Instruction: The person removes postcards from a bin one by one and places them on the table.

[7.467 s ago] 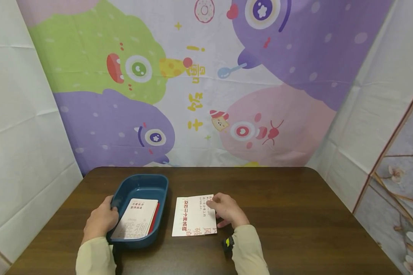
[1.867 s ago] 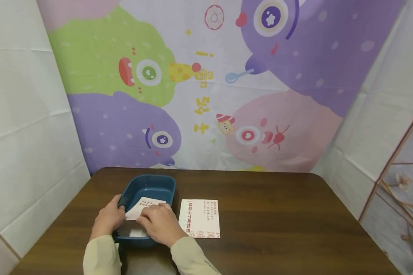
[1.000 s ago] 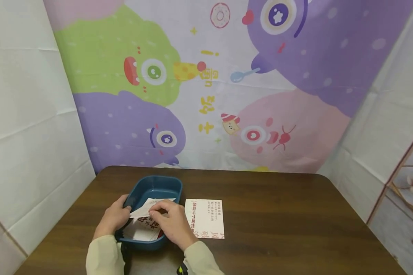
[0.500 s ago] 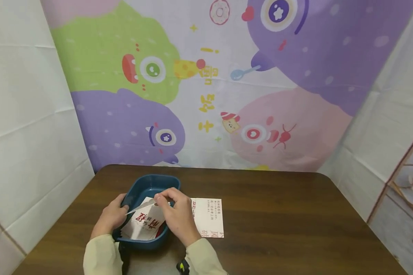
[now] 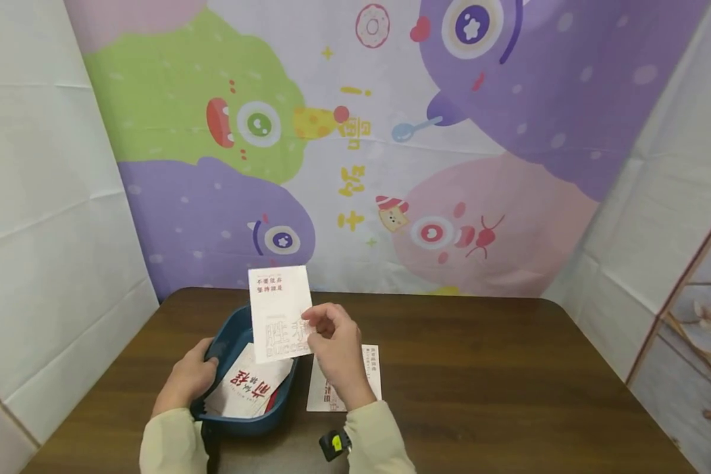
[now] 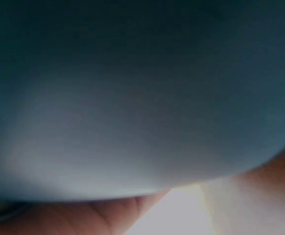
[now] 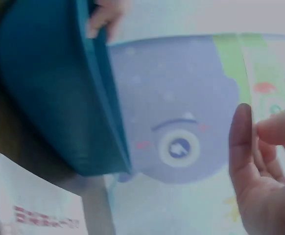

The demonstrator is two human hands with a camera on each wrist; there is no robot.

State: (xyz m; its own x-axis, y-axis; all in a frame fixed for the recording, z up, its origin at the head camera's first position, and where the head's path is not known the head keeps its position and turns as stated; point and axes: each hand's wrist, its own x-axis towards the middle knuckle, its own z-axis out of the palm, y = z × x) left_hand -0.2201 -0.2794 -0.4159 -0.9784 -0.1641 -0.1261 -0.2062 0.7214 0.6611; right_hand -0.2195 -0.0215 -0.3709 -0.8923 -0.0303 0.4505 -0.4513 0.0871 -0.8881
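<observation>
The right hand [image 5: 339, 355] pinches a white card [image 5: 278, 309] between thumb and forefinger near its lower right corner, the other fingers curled in behind. The card stands nearly upright over the right side of a blue bin [image 5: 249, 426], its printed face turned toward the person and its body leaning slightly to the left. It is a tall, flat rectangle with straight edges. Near the top left run two short lines of small red characters, with fainter, finer print just above them. The middle is plain white, and the lower part carries large characters drawn in thin, pale outline, partly covered by the fingertips. In the right wrist view it shows edge-on, as a thin pale line between the fingers. The left hand [image 5: 186, 375] grips the bin's left rim, its thumb hooked over the edge; the left wrist view is mostly the bin's blurred wall. The bin is deep blue, with rounded corners and an open top. Inside, toward the near end, a printed card [image 5: 237, 398] lies aslant, white with bold dark-red brush-style characters and smaller print among them; a strip of red [image 5: 270, 400] shows along its right side. To the right of the bin, another card [image 5: 372, 378] lies flat on the dark brown table [image 5: 480, 368], partly hidden behind the right hand, with fine dark lettering along its right part.
</observation>
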